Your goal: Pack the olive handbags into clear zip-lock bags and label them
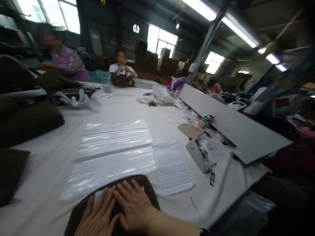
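Note:
A dark olive folded garment (150, 193) lies at the near edge of the white table, partly hidden under both hands. My left hand (98, 216) rests flat on it, fingers apart, over a pale grey patch (98, 196). Close beside it, my right hand (134, 203) also presses flat on the cloth with its fingers stretched out. Just beyond the garment is a stack of clear plastic bags (113, 160). To their right lie printed sheets of small labels (173, 167).
Dark garments (29, 121) are piled on the left. A grey-white board (231, 121) slants along the right side, near a cardboard piece (190, 131) and small scissors-like black item (212, 178). Two co-workers (69, 62) (121, 70) are across the table.

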Action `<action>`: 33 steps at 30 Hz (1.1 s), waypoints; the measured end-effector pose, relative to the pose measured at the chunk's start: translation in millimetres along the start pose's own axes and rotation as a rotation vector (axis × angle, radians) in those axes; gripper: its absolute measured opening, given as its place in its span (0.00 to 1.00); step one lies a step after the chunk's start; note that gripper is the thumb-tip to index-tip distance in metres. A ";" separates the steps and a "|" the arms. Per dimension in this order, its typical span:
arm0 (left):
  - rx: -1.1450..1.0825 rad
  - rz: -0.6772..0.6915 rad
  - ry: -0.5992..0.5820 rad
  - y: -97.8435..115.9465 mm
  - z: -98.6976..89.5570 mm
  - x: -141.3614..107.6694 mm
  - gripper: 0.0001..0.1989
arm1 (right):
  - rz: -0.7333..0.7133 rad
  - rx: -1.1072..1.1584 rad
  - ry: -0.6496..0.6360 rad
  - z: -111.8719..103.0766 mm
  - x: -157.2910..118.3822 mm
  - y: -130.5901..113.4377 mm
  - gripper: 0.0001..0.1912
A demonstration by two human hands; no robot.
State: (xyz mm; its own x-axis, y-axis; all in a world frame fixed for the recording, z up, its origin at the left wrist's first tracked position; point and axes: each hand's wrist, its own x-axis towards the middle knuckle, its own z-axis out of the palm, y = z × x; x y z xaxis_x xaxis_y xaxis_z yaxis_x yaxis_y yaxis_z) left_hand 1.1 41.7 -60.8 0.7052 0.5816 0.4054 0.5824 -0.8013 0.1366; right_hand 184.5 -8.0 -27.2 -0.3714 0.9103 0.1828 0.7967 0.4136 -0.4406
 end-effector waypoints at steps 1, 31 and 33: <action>0.051 0.001 -0.043 0.8 -2.5 0.6 0.29 | 0.016 0.006 -0.013 -4.7 -1.1 -1.2 0.33; -0.268 -0.506 -0.620 -152.6 28.6 129.4 0.17 | 0.329 -0.162 -0.211 -7.6 88.8 131.6 0.11; -0.287 -0.493 -0.672 -156.8 18.9 136.3 0.23 | 0.333 -0.205 -0.280 -18.0 98.2 133.4 0.11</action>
State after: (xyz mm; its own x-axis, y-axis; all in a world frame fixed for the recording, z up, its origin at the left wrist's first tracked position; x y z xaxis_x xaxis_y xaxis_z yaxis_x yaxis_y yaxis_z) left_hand 13.6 249.3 -44.1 0.5417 0.7574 -0.3645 0.8229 -0.3893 0.4140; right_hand 262.9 136.9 -52.2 -0.1720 0.9655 -0.1953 0.9614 0.1213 -0.2472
